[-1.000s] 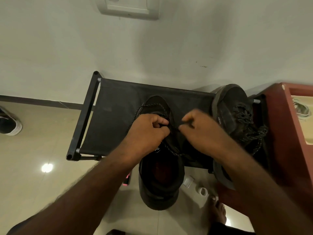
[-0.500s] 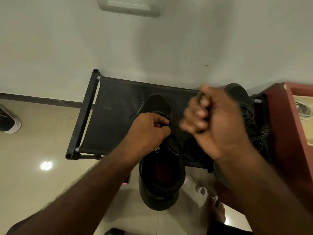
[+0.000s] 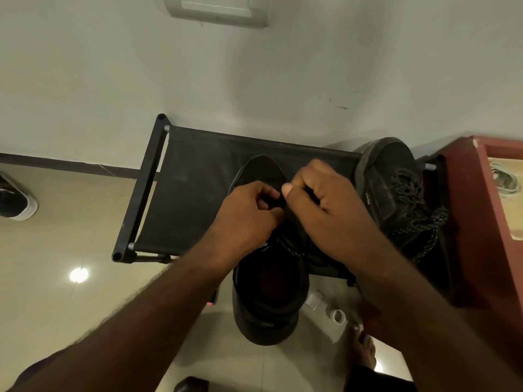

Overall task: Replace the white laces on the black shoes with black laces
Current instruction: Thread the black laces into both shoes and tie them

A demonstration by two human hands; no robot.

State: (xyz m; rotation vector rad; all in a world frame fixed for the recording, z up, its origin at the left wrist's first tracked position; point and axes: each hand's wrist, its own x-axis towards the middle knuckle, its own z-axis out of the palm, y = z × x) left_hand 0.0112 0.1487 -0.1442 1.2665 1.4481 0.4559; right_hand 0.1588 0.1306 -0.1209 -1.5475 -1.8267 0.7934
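Observation:
A black shoe (image 3: 268,304) lies toe-away on the black fabric rack (image 3: 198,193), its heel hanging over the front edge. Black speckled lace (image 3: 288,248) runs through its eyelets. My left hand (image 3: 249,213) pinches the lace near the toe end of the eyelets. My right hand (image 3: 325,210) is curled over the same spot, thumb meeting the left fingers, gripping the lace. A second black shoe (image 3: 396,188) with black speckled laces rests on its side at the rack's right end.
A red wooden cabinet (image 3: 475,222) stands right of the rack. On the tiled floor lie a small white roll (image 3: 337,315), a white piece (image 3: 314,298), another shoe (image 3: 15,202) at far left, and a bare foot (image 3: 363,349).
My right hand rose and pulled away to the right half a second ago, then came back down to the lace beside my left hand. The left hand stayed put.

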